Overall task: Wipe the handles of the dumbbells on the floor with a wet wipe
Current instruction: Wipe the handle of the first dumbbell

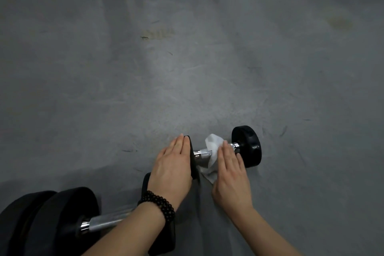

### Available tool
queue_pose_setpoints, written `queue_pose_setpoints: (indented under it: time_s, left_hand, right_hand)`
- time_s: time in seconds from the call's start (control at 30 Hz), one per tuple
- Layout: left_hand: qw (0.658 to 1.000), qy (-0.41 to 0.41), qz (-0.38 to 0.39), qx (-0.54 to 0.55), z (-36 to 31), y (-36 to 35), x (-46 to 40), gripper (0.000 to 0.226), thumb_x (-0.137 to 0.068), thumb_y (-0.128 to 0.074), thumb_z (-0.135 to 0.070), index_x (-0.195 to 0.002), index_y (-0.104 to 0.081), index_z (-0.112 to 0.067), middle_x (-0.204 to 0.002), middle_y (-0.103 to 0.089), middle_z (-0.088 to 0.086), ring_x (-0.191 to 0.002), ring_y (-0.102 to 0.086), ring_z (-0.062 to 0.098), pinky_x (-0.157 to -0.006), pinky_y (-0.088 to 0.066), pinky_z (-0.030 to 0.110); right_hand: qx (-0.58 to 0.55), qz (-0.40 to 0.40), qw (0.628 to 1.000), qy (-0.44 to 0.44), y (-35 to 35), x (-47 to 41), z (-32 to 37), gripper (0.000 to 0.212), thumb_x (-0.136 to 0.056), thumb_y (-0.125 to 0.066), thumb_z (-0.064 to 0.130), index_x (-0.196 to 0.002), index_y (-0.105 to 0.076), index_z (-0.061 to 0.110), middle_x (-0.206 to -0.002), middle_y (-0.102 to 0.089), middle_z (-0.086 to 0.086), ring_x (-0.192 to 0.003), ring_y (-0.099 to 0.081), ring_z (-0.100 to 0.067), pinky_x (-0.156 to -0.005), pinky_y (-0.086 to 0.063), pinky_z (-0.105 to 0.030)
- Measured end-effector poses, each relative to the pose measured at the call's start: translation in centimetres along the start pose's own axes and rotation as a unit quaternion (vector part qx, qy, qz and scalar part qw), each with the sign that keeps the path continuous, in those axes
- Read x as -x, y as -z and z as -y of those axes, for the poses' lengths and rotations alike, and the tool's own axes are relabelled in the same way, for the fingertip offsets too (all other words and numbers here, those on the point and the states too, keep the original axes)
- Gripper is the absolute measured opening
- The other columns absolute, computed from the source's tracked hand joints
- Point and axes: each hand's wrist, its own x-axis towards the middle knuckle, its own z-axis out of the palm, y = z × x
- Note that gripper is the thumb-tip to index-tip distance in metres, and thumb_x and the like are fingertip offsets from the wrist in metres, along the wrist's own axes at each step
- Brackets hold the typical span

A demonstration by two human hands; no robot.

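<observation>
Wiping the handle of the small dumbbell, low and right of centre in the frame.

The right hand (229, 169) lies with fingers straight and together, pressing a white wet wipe (212, 156) draped over the chrome handle (202, 153) of the small dumbbell (246, 145) on the floor (187, 58); the left hand (173, 165), also flat and holding nothing, rests on the dumbbell's left weight, apparently steadying it (a beaded bracelet (161, 203) circles that wrist). The step in hand looks like the wipe itself; the next move likely calls for rubbing the wipe along and around the bar without letting it roll. A larger dumbbell (68, 212) lies at lower left, its handle bare, probably still to do. No brand, label or writing is legible anywhere.
</observation>
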Motion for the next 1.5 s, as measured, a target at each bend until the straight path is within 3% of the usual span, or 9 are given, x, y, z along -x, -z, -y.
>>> queue_pose_setpoints:
  time_s: [0.2,0.4,0.63,0.8,1.07,1.23,1.3,1.4,1.5]
  left_hand:
    - [1.0,-0.005,0.003,0.01,0.0,0.2,0.1,0.097,-0.089,-0.067,-0.027,-0.157,0.0,-0.014,-0.166,-0.001,0.002,-0.151,-0.005,0.013,-0.123,-0.012,0.031]
    - [1.0,0.004,0.002,0.013,0.0,0.1,-0.1,0.097,-0.088,-0.068,-0.03,-0.157,-0.001,-0.015,-0.166,-0.003,0.002,-0.151,-0.007,0.013,-0.122,-0.015,0.034]
    - [1.0,0.012,0.011,0.008,0.0,0.1,-0.1,0.101,-0.088,-0.066,-0.032,-0.156,0.007,-0.014,-0.166,0.005,0.002,-0.152,0.001,0.014,-0.123,-0.01,0.035]
    - [1.0,0.02,0.014,0.009,-0.1,0.1,-0.2,0.102,-0.088,-0.066,-0.034,-0.156,0.007,-0.014,-0.165,0.005,0.001,-0.152,0.002,0.015,-0.123,-0.009,0.036]
    - [0.999,0.023,0.022,0.013,0.0,0.2,-0.4,0.102,-0.088,-0.066,-0.033,-0.156,0.008,-0.015,-0.165,0.007,0.0,-0.151,0.003,0.014,-0.123,-0.01,0.037]
    - [0.999,0.028,0.02,0.028,-0.1,0.3,-0.4,0.099,-0.09,-0.064,-0.027,-0.157,0.008,-0.016,-0.165,0.008,-0.001,-0.151,0.005,0.012,-0.123,-0.007,0.035]
    - [0.999,0.029,0.015,0.026,0.0,0.2,-0.5,0.098,-0.09,-0.063,-0.027,-0.157,0.007,-0.017,-0.165,0.007,-0.001,-0.151,0.005,0.012,-0.123,-0.007,0.035]
    - [0.999,0.027,0.019,0.025,0.1,0.1,-0.5,0.1,-0.088,-0.065,-0.031,-0.157,0.006,-0.016,-0.165,0.006,-0.001,-0.151,0.004,0.013,-0.123,-0.011,0.037]
    - [0.999,0.024,0.018,0.019,0.2,0.1,-0.7,0.101,-0.087,-0.066,-0.032,-0.157,0.006,-0.016,-0.166,0.005,-0.002,-0.151,0.003,0.013,-0.123,-0.012,0.037]
  right_hand:
    - [0.052,0.034,0.986,0.152,-0.6,-0.1,1.8,0.076,-0.08,-0.037,0.028,-0.153,-0.03,0.009,-0.162,-0.019,-0.013,-0.151,-0.014,-0.028,-0.118,-0.014,-0.046]
    - [0.051,0.0,0.999,0.006,0.0,-0.4,-0.3,0.079,-0.078,-0.036,0.023,-0.153,-0.023,0.003,-0.161,-0.018,-0.015,-0.15,-0.014,-0.027,-0.12,-0.011,-0.045]
    - [0.085,0.028,0.988,0.126,-1.1,0.0,1.2,0.077,-0.081,-0.035,0.023,-0.153,-0.022,0.0,-0.162,-0.015,-0.017,-0.15,-0.014,-0.029,-0.118,-0.014,-0.046]
    - [0.067,-0.016,0.997,-0.026,0.0,-0.7,-0.3,0.077,-0.079,-0.025,0.025,-0.15,-0.027,-0.004,-0.159,-0.022,-0.021,-0.149,-0.019,-0.032,-0.118,-0.014,-0.047]
    - [0.056,0.022,0.998,0.024,-0.9,-0.9,0.3,0.083,-0.074,-0.029,0.024,-0.152,-0.021,-0.004,-0.161,-0.013,-0.023,-0.15,-0.009,-0.034,-0.119,-0.011,-0.047]
    - [0.001,0.068,0.98,0.189,-0.9,-1.3,1.7,0.09,-0.075,-0.045,0.023,-0.156,-0.008,0.004,-0.164,-0.001,-0.011,-0.152,0.002,-0.023,-0.119,-0.008,-0.041]
    - [0.015,0.044,0.986,0.163,-1.0,-1.4,1.2,0.086,-0.076,-0.041,0.022,-0.156,-0.013,0.006,-0.163,-0.006,-0.012,-0.152,-0.005,-0.025,-0.119,-0.008,-0.041]
    - [0.009,0.021,0.999,0.038,-0.6,-1.3,-0.4,0.092,-0.073,-0.052,0.015,-0.156,-0.015,0.004,-0.163,-0.009,-0.015,-0.152,-0.003,-0.027,-0.12,-0.009,-0.043]
    - [-0.021,0.032,0.997,0.06,-0.5,-1.1,0.1,0.094,-0.072,-0.053,0.02,-0.155,-0.012,0.002,-0.164,-0.006,-0.015,-0.152,0.003,-0.025,-0.12,-0.006,-0.043]
